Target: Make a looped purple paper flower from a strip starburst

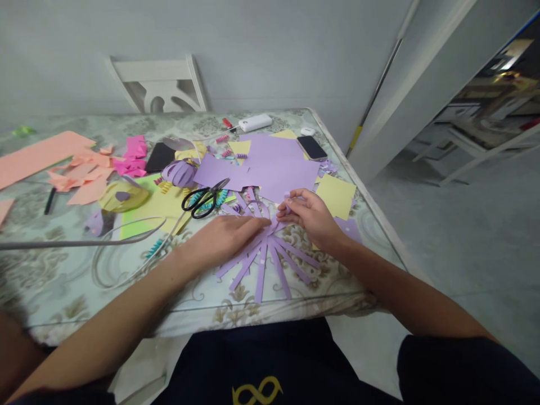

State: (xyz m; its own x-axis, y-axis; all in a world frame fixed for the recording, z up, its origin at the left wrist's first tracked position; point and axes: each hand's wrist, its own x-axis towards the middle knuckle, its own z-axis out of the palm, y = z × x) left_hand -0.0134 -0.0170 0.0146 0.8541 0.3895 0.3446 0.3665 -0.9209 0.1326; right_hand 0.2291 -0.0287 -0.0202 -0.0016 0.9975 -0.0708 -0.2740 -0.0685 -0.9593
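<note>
Purple paper strips (pixel 260 275) fan out from a common centre on the patterned tablecloth in front of me. My left hand (pixel 230 236) lies low over the left of that centre, its fingertips touching the strips. Pinched in the fingers of my right hand (pixel 310 216) is a purple paper strip (pixel 288 203), lifted from the right of the centre. Just beyond my left hand, black-handled scissors (pixel 205 199) rest partly open. Purple paper sheets (pixel 284 169) lie past the strips.
A phone (pixel 312 148), a white power bank (pixel 255 122) and yellow paper (pixel 336 197) lie at the right and back. Paper balls (pixel 123 196), orange paper (pixel 86 174) and a white cable (pixel 95 264) are on the left. A chair (pixel 158 84) stands behind the table.
</note>
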